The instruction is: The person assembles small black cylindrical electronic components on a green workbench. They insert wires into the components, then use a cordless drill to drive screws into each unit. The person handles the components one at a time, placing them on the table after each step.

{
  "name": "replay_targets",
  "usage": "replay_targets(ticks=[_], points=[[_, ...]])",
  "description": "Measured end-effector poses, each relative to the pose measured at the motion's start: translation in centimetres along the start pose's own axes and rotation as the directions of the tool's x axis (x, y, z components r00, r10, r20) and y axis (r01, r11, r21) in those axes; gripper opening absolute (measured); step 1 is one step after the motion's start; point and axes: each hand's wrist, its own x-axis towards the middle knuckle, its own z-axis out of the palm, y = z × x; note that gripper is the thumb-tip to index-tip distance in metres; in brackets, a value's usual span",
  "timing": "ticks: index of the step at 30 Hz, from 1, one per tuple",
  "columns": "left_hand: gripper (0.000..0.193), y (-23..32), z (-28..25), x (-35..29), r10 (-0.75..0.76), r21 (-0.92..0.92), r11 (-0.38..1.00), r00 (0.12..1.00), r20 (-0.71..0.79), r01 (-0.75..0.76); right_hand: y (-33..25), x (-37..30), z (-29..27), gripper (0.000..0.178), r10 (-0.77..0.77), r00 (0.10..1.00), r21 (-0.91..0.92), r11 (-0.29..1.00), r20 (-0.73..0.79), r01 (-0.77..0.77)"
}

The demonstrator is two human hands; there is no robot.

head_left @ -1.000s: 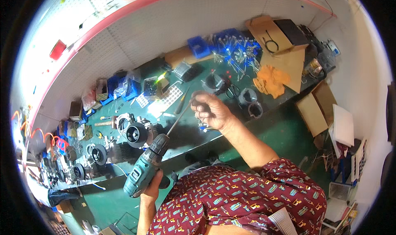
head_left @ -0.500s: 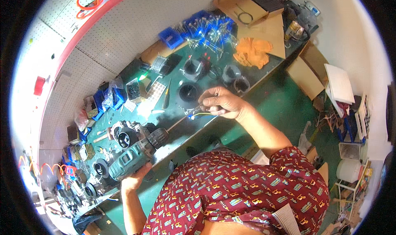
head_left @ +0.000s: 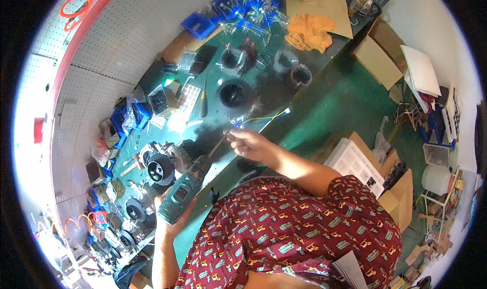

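The left hand (head_left: 170, 220) grips a teal drill (head_left: 184, 188) by the near edge of the surface (head_left: 274, 97), the right hand (head_left: 250, 146) pinches at its long bit's (head_left: 218, 146) far end — on what, I can't make out from here — and beyond sit a black round housing (head_left: 233, 93) and a blue bin (head_left: 197, 26).

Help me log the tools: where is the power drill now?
The power drill is in the head view's left half, held in the left hand, just lower-right of a black round housing.

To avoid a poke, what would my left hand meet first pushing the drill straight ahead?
Probably your right hand, its fingertips at the end of the drill bit; whether they touch is unclear.
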Motion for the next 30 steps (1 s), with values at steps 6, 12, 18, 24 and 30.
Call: replay_targets(ticks=[6,12,18,24,30], points=[[0.026,-0.3,0.0,1.8,-0.082,-0.028,0.996,0.994,0.076,0.084,-0.1,1.2,-0.8,0.02,-0.07,0.998,-0.002,0.998,0.008,0.07],[0.027,0.4,-0.8,3.5,-0.066,0.072,0.996,0.983,0.171,0.054,-0.7,1.2,-1.0,0.019,-0.084,0.995,-0.09,0.993,-0.053,0.079],[0.028,4.0,-4.1,7.8,0.039,0.076,0.996,0.975,0.221,-0.057,-1.9,-0.8,-0.1,0.022,-0.259,0.937,-0.481,0.869,-0.237,0.118],[0.04,7.3,-5.8,12.4,-0.1,-0.045,0.992,0.946,0.307,0.12,-5.1,-2.4,0.1,0.02,-0.734,0.664,-0.871,0.411,-0.142,0.268],[0.042,5.5,-5.8,14.7,-0.096,-0.054,0.991,0.934,0.344,0.122,-6.9,-0.7,0.4,0.046,-0.864,0.497,-0.995,-0.037,0.078,0.092]])
